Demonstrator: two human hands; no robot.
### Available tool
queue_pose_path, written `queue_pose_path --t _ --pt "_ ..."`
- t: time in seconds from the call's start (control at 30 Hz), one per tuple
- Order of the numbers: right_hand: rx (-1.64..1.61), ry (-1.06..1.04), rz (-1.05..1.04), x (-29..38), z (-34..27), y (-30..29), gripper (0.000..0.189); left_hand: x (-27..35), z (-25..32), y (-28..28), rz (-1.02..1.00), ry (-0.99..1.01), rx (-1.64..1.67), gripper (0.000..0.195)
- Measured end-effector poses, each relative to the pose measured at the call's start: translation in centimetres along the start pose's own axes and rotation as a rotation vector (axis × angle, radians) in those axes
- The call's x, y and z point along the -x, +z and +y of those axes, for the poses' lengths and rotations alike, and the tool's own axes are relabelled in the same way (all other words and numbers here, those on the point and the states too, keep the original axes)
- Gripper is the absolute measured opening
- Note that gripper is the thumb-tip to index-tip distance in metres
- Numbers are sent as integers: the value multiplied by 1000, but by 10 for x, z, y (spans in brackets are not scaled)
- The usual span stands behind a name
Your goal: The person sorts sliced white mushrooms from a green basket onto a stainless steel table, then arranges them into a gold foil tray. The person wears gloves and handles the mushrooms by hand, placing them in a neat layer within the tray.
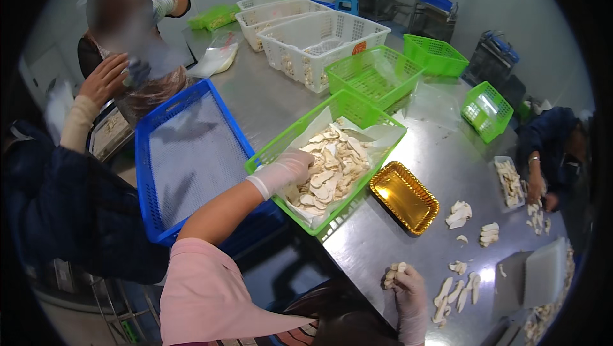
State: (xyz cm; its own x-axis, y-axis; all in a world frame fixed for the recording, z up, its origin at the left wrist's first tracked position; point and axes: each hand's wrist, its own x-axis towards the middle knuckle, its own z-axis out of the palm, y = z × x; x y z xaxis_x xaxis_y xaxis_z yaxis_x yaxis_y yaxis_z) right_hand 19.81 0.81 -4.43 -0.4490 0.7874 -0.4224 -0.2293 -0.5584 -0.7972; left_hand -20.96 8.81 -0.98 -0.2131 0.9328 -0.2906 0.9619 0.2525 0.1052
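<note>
My left hand (289, 171), in a white glove, reaches into a green plastic basket (294, 219). Its fingertips touch pale dried mushroom slices (330, 159) heaped on a white liner; whether they grip any is hidden. Low in the view, above the steel table (359, 250), my gloved right hand (411, 288) holds a small bunch of mushroom slices (393, 274). A gold plastic tray (404, 197) with a ribbed rim sits beside the basket, with nothing in it. Small groups of slices (459, 215) lie right of it, and longer slices (455, 293) lie nearer my right hand.
A blue mesh tray (196, 154) stands left of the basket. White crates (325, 49) and more green baskets (376, 75) stand farther back. Persons (129, 35) are at the left, and another person's hand (535, 185) works at the right by a filled tray (508, 183).
</note>
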Motion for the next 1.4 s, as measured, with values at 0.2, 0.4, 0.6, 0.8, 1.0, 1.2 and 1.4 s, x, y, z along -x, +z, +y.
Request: queue_pose_path --t 0.2,0.4,0.6,0.8,1.0,1.2,1.4 --pt "12 0 -6 0 1 0 25 11 -40 -14 76 2 902 47" --pt "129 -3 -2 -12 -45 43 34 52 -6 -39 17 108 1260 49" --pt "266 -45 -141 -34 -76 90 35 62 11 -51 98 149 1217 43" --pt "245 -26 -134 -27 -56 73 36 53 -8 -42 93 87 1092 44" --pt "43 -6 -74 -38 -62 106 30 93 78 -39 -169 286 1295 41" --pt "93 -122 -91 -42 -62 111 21 100 105 -30 -160 366 1117 43" --pt "53 -143 18 -32 -68 93 23 15 24 -18 329 481 375 67"
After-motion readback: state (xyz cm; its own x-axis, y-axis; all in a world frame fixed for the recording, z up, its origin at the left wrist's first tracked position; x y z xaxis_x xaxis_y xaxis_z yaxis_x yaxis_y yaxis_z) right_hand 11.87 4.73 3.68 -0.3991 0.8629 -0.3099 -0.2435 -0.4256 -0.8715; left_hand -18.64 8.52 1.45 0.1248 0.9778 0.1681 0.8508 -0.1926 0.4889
